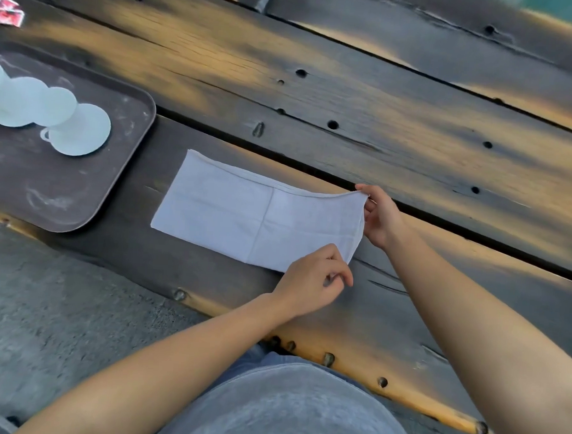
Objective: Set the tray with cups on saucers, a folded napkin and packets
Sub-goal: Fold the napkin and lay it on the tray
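Both hands (311, 277) at napkin (245, 215) right end

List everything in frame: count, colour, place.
napkin: 1, white, folded to a long rectangle, flat on the table right of the tray
tray: 1, dark brown, left on the table
cups: white, blurred, count unclear, upside down on the tray's far side
saucers: white, under the cups, count unclear
packets: red and white, far left on the table, beyond the tray, count unclear
table: 1, dark weathered wooden planks
left hand: grip on the napkin's near right corner
right hand: grip on the napkin's far right corner
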